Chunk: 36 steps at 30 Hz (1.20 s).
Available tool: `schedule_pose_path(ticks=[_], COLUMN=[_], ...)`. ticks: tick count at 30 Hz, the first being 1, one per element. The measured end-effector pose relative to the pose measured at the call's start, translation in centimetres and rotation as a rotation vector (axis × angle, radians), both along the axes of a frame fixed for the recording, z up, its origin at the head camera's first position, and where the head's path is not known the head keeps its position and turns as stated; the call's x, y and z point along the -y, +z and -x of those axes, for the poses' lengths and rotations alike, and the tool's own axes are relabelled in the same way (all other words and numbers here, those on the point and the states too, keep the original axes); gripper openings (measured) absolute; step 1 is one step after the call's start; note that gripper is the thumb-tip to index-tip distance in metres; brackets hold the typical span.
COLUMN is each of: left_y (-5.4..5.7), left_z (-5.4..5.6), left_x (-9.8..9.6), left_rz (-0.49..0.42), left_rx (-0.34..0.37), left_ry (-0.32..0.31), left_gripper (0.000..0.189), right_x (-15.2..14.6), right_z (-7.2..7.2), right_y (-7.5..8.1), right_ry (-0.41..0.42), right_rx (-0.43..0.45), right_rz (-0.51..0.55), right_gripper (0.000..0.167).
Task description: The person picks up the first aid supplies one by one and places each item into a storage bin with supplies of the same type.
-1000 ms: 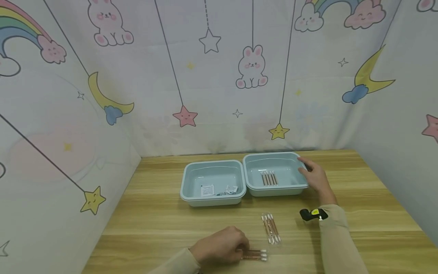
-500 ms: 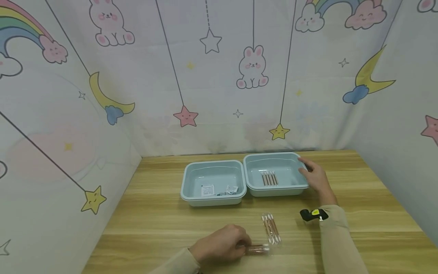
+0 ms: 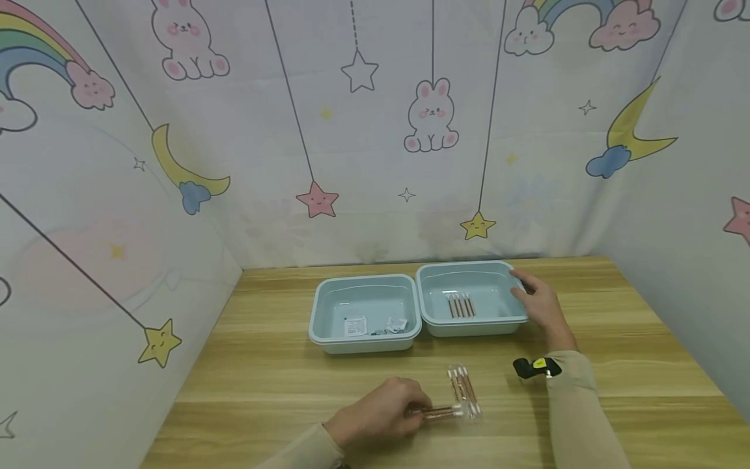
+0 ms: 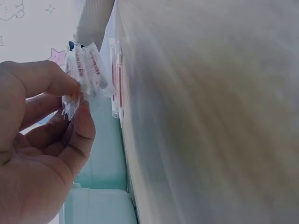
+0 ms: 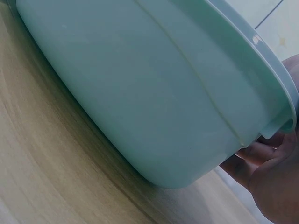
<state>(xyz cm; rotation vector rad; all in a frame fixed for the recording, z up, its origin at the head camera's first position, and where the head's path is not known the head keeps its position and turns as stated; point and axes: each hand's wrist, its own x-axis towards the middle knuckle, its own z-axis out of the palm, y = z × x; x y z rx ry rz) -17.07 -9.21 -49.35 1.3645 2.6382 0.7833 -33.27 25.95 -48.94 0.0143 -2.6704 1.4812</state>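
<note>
My left hand pinches one end of a clear packet of cotton swabs between thumb and index finger. The left wrist view shows the packet clear of the table, its brown-stick swabs fanned a little apart. In the head view its far end overlaps a second packet of cotton swabs lying on the wood. With thumb and fingers my right hand grips the right rim of the right-hand pale blue basin. Fingers curl beneath that rim in the right wrist view. Several cotton swabs lie inside this basin.
A matching pale blue basin stands directly to the left, holding a flat white sachet and a crumpled white wrapper. Behind the wooden table hangs a printed curtain, with more of it at both sides.
The packet of cotton swabs in my left hand has risen off the table and tilted, its far end now up by the second packet. My right hand stays on the basin rim.
</note>
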Motion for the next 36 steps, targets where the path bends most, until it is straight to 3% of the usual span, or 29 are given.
schedule_pose_path(ticks=[11,36], left_y=[1.4,3.0], left_z=[0.8,2.1], left_x=[0.0,-0.2], left_rz=[-0.018,-0.194], left_rx=[0.004,-0.010], left_ry=[0.076,0.089], left_gripper=[0.018,0.021], right_x=[-0.1,-0.1], right_z=[0.0,-0.3], right_y=[0.2,0.2], right_ry=[0.008,0.015], right_rx=[0.002,0.002], right_rz=[0.002,0.013], right_gripper=[0.049,0.049])
